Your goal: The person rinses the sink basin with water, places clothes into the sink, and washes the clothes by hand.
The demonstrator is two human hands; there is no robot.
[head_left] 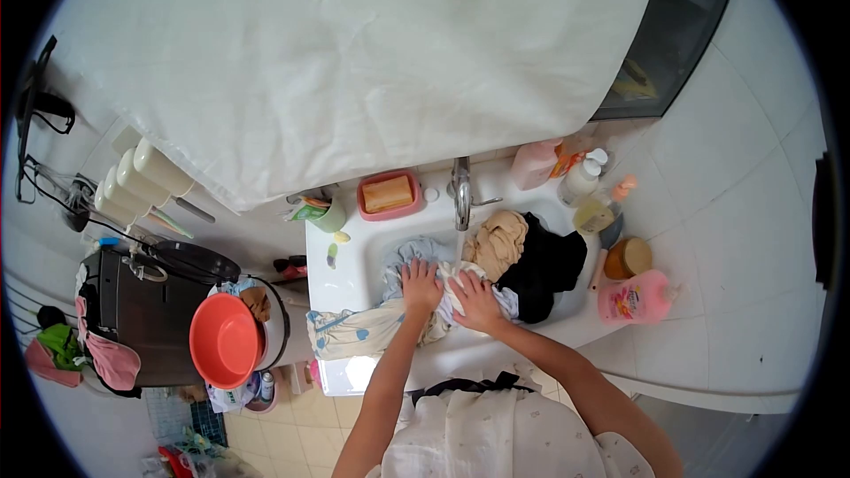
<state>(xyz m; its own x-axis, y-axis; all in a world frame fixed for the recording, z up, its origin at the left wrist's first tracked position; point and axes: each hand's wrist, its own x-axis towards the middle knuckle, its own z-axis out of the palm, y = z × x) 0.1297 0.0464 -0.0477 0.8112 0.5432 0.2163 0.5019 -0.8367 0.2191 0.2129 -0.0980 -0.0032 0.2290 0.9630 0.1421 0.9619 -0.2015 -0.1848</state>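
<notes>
Both my hands are over a heap of laundry in the white sink point(363, 252). My left hand point(421, 286) lies with spread fingers on light blue-grey cloth point(414, 252), beside a white cloth point(456, 274). My right hand point(475, 301) presses on that white cloth, its fingers apart; the undersides of both hands are hidden. Water runs from the tap point(461, 193) just beyond them. A beige garment point(498, 243) and a black garment point(544, 265) lie right of the white cloth. Cream cloth with blue patches point(354, 334) hangs over the sink's front left edge.
A soap bar point(388, 195) sits in a pink dish behind the sink. Pump bottles point(580, 179), a pink bottle point(636, 297) and an amber jar point(629, 258) crowd the right rim. At left are a green cup point(328, 215) and a red basin point(226, 341).
</notes>
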